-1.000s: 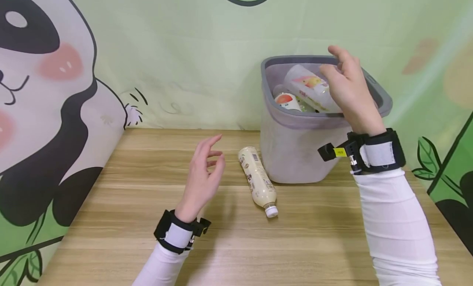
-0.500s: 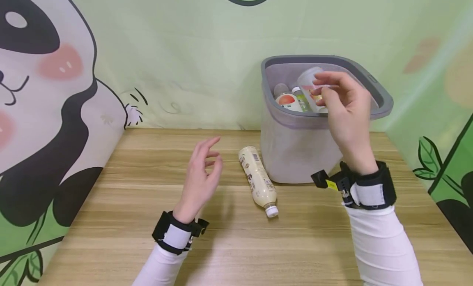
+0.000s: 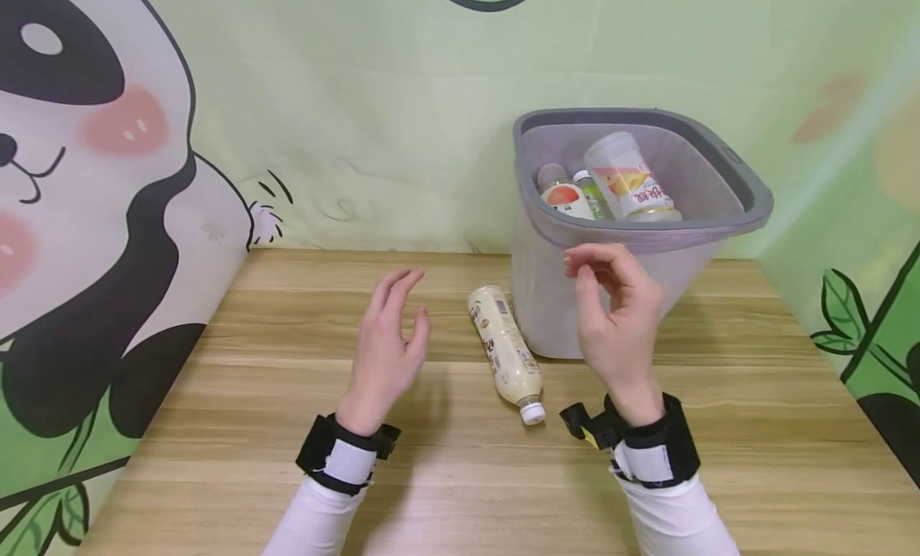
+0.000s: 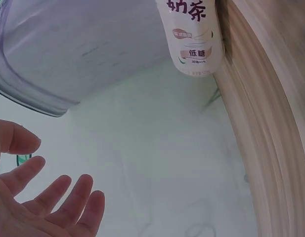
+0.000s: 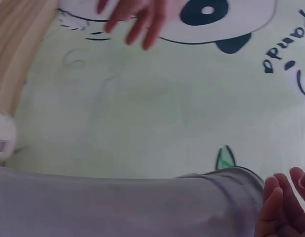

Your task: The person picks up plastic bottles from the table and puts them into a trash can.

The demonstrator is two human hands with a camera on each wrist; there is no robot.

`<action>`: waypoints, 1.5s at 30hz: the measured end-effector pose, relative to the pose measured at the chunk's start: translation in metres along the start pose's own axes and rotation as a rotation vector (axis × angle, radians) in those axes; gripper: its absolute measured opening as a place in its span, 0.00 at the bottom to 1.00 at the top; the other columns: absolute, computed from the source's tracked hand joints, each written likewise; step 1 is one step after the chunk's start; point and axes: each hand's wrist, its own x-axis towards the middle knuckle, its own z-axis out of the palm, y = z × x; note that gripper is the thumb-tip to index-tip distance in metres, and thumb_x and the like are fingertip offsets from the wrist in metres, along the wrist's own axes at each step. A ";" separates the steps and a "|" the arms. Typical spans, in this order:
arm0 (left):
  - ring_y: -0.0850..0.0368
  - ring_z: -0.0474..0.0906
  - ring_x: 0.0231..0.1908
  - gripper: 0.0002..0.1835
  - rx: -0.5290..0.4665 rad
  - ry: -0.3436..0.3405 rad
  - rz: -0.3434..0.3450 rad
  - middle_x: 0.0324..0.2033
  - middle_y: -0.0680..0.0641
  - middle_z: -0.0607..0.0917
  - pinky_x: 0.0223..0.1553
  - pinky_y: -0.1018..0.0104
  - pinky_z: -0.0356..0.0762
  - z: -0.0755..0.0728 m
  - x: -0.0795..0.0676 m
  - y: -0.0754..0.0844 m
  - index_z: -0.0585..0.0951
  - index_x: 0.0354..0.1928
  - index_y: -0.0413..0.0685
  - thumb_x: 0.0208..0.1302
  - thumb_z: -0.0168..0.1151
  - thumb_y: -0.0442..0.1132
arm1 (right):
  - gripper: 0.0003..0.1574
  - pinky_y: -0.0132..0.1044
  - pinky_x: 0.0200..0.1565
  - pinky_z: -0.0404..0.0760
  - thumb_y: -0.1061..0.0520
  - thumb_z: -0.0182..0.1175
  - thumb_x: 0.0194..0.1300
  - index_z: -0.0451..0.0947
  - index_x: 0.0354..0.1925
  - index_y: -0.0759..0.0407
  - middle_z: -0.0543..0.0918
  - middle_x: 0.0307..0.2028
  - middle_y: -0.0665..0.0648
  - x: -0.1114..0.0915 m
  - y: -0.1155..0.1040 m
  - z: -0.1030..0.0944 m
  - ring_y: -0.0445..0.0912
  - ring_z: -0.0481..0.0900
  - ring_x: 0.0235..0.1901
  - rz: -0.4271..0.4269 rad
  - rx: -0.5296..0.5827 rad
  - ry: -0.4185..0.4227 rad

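Observation:
A cream-coloured milk tea bottle (image 3: pixel 503 352) with a white cap lies on the wooden table, its cap end toward me. My left hand (image 3: pixel 388 340) hovers to the left of it, fingers loosely bent and holding nothing. On the bottle's other side my right hand (image 3: pixel 621 316) is in the air in front of the bin, fingers loosely curled with nothing in them. The grey-rimmed bin (image 3: pixel 561 292) holds a clear plastic cup (image 3: pixel 625 176) with a fruit label, a bottle with an orange fruit label (image 3: pixel 568 200) and a green-labelled bottle (image 3: pixel 591 192). The milk tea bottle (image 4: pixel 194 37) also shows in the left wrist view.
The wooden table (image 3: pixel 287 316) runs back to a pale green backdrop (image 3: pixel 345 125) printed with a panda (image 3: pixel 65 220) and leaves. The bin stands at the back right, close beside the lying bottle.
My right hand has moved from over the bin down and toward me, and the clear cup now rests inside the bin. The left hand has barely shifted; the milk tea bottle lies where it was.

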 end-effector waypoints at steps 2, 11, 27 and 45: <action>0.45 0.73 0.53 0.24 0.024 0.003 0.001 0.58 0.40 0.73 0.50 0.50 0.76 0.000 -0.001 -0.002 0.72 0.61 0.41 0.61 0.54 0.32 | 0.12 0.29 0.35 0.77 0.76 0.49 0.59 0.79 0.37 0.72 0.81 0.32 0.63 -0.011 0.008 0.005 0.48 0.77 0.33 -0.016 -0.053 -0.007; 0.42 0.72 0.53 0.24 0.137 -0.032 0.008 0.59 0.38 0.72 0.51 0.47 0.74 -0.001 -0.005 -0.009 0.73 0.60 0.41 0.59 0.56 0.31 | 0.16 0.37 0.36 0.81 0.75 0.51 0.54 0.79 0.40 0.68 0.81 0.35 0.62 -0.043 0.033 0.024 0.48 0.78 0.37 0.025 -0.185 -0.088; 0.35 0.68 0.57 0.21 0.264 -0.198 -0.020 0.61 0.35 0.71 0.54 0.40 0.70 0.008 -0.013 -0.019 0.75 0.57 0.44 0.60 0.56 0.34 | 0.25 0.50 0.49 0.77 0.62 0.57 0.56 0.74 0.54 0.62 0.75 0.51 0.61 -0.077 0.064 0.045 0.53 0.74 0.49 0.157 -0.411 -0.407; 0.36 0.65 0.59 0.21 0.243 -0.204 -0.054 0.63 0.36 0.69 0.57 0.40 0.66 0.002 -0.011 -0.025 0.76 0.57 0.44 0.61 0.56 0.35 | 0.54 0.58 0.62 0.62 0.53 0.64 0.55 0.49 0.70 0.70 0.55 0.67 0.74 -0.095 0.075 0.050 0.65 0.58 0.64 0.338 -0.591 -0.777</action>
